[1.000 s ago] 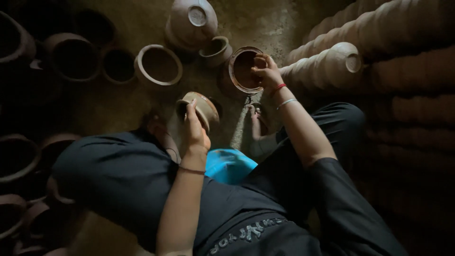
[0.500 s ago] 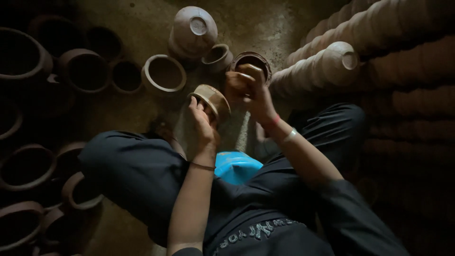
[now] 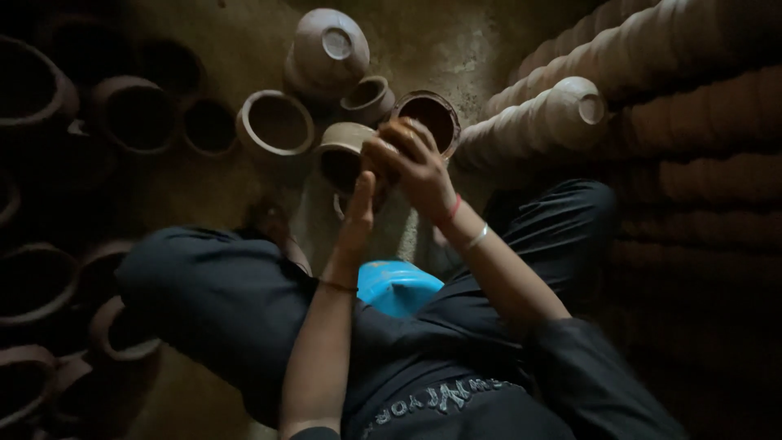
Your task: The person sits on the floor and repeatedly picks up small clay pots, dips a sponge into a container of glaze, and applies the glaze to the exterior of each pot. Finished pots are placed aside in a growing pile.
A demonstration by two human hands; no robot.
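Note:
I sit low with a small clay pot (image 3: 338, 155) raised in front of me, its mouth tilted toward me. My left hand (image 3: 358, 208) holds the pot from below, fingers up along its side. My right hand (image 3: 417, 167) presses against the pot's right side, its fingers curled over a small brown wad (image 3: 397, 130); I cannot tell what the wad is. Just behind my right hand a clay bowl (image 3: 430, 114) with dark contents stands on the ground.
Under me is a blue stool (image 3: 399, 285). An upturned pot (image 3: 326, 49), a small pot (image 3: 368, 99) and an open-mouthed pot (image 3: 275, 124) stand ahead. Rows of stacked pots (image 3: 562, 114) fill the right side, and several dark pots (image 3: 41, 285) crowd the left.
My right hand left the dark-filled bowl and came back onto the pot. My left hand lifted the pot higher and further forward.

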